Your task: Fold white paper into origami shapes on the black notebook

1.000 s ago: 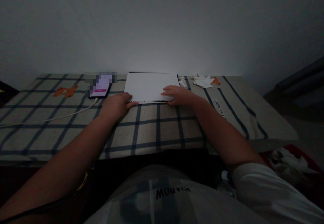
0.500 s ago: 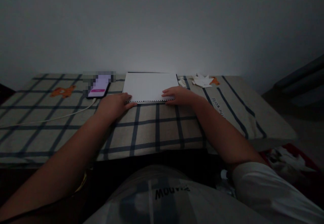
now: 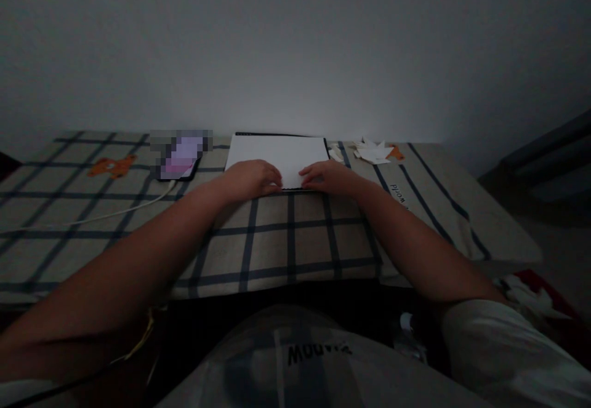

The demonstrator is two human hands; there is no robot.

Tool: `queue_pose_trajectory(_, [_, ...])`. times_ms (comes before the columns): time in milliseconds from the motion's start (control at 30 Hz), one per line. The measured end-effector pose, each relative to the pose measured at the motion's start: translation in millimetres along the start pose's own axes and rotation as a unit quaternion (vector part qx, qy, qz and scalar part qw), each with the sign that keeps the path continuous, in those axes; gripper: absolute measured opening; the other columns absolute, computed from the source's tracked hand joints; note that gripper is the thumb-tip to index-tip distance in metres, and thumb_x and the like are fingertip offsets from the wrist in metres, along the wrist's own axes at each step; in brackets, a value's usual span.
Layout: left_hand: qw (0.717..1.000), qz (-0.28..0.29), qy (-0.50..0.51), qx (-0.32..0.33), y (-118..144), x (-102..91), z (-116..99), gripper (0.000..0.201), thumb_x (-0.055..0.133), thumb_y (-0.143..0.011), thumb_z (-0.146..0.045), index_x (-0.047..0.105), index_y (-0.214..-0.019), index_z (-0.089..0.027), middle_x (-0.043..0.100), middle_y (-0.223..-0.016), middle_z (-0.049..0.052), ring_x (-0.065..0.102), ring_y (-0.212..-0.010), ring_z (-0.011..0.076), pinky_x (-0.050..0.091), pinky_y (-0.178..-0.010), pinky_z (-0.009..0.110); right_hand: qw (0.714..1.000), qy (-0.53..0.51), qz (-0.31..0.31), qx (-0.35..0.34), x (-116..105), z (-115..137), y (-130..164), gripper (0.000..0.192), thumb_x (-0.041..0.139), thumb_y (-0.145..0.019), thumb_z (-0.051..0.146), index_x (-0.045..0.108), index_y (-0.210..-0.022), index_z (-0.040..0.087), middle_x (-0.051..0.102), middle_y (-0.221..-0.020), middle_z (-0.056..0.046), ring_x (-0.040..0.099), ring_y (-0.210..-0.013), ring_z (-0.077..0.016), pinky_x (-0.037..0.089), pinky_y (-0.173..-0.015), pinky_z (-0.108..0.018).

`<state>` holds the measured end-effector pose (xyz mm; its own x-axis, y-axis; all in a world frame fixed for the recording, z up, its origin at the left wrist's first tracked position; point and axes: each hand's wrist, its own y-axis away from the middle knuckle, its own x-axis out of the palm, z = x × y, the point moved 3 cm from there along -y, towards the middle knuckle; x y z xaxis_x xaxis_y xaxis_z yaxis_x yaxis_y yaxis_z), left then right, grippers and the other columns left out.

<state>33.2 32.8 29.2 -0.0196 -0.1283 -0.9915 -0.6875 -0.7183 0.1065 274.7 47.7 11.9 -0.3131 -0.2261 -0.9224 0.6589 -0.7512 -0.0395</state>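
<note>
A white sheet of paper (image 3: 277, 149) lies flat near the wall, on top of a thin dark-edged pad (image 3: 258, 134) that shows along the far side. My left hand (image 3: 252, 177) rests over the near left part of the sheet, its fingers curled down at the near edge. Facing it from the right, my right hand (image 3: 327, 177) has fingers and thumb bent around the same edge at the near right corner. A short stretch of paper shows between the two hands. The fingers cover most of the row of holes along that edge.
Left of the paper, a lit phone (image 3: 182, 159) lies with a white cable (image 3: 124, 207) plugged in. Torn paper scraps (image 3: 372, 151) lie to the right. A checked cloth (image 3: 272, 242) covers the table. Below right stands a red container (image 3: 538, 285) with crumpled paper.
My left hand has slid right along the paper's near edge, towards my right hand, and its fingers have curled in. My right hand has stayed near its place, with its fingers more bent.
</note>
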Motion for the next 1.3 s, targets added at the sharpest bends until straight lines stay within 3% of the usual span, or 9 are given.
queue_pose_trajectory(167, [0.999, -0.011, 0.012, 0.034, -5.0, -3.8, 12.3, 0.032, 0.058, -0.106, -0.028, 0.089, -0.113, -0.024, 0.090, -0.131, 0.005, 0.083, -0.117, 0.0217, 0.059, -0.107, 0.031, 0.999, -0.026, -0.024, -0.008, 4.2, -6.1, 2.5, 0.026, 0.072, -0.107, 0.024, 0.094, -0.120, 0.026, 0.085, -0.148, -0.008, 0.082, -0.136, -0.0281, 0.060, -0.121, -0.046])
queue_pose_trajectory(500, [0.991, -0.113, 0.071, 0.017, 4.0, 16.2, 11.3, 0.045, 0.047, -0.110, -0.041, 0.085, -0.114, -0.017, 0.086, -0.130, 0.015, 0.078, -0.122, 0.0313, 0.060, -0.115, 0.047, 0.993, -0.072, -0.082, -0.051, 11.5, -9.2, 10.3, 0.023, 0.070, -0.107, 0.029, 0.091, -0.114, 0.022, 0.086, -0.143, -0.012, 0.079, -0.136, -0.0301, 0.056, -0.124, -0.050])
queue_pose_trajectory(767, [0.983, -0.140, 0.006, -0.119, 5.5, 16.0, 3.2, 0.037, 0.050, -0.112, -0.037, 0.082, -0.119, -0.021, 0.084, -0.120, 0.015, 0.077, -0.122, 0.0352, 0.063, -0.099, 0.047, 0.993, -0.015, -0.115, -0.015, 8.0, -20.6, 2.9, 0.020, 0.073, -0.107, 0.033, 0.084, -0.097, 0.022, 0.085, -0.113, -0.012, 0.073, -0.114, -0.0301, 0.052, -0.110, -0.048])
queue_pose_trajectory(1100, [0.975, -0.130, -0.023, -0.180, 3.2, 13.5, -1.0, 0.030, 0.062, -0.113, -0.038, 0.085, -0.113, -0.019, 0.085, -0.126, 0.016, 0.078, -0.125, 0.0377, 0.057, -0.104, 0.050, 0.990, -0.083, -0.111, 0.000, 6.7, -38.4, 0.6, 0.026, 0.073, -0.104, 0.041, 0.075, -0.085, 0.024, 0.079, -0.102, -0.009, 0.069, -0.101, -0.0267, 0.052, -0.102, -0.046])
queue_pose_trajectory(1200, [0.968, -0.177, -0.051, -0.172, 6.2, 11.6, -9.5, 0.025, 0.066, -0.112, -0.034, 0.087, -0.117, -0.022, 0.085, -0.131, 0.014, 0.075, -0.131, 0.0383, 0.054, -0.113, 0.055, 0.991, -0.085, -0.101, 0.000, 7.4, -40.6, -1.4, 0.024, 0.074, -0.102, 0.039, 0.075, -0.084, 0.024, 0.079, -0.104, -0.010, 0.069, -0.103, -0.0268, 0.053, -0.104, -0.047])
queue_pose_trajectory(1300, [0.966, -0.221, -0.074, -0.112, 4.8, 17.3, -22.6, 0.031, 0.060, -0.112, -0.022, 0.087, -0.127, -0.024, 0.085, -0.135, 0.014, 0.074, -0.132, 0.0375, 0.055, -0.114, 0.060, 0.991, -0.079, -0.104, 0.004, 9.9, -42.6, -3.9, 0.022, 0.077, -0.099, 0.038, 0.077, -0.083, 0.024, 0.079, -0.102, -0.009, 0.070, -0.103, -0.0267, 0.053, -0.106, -0.048])
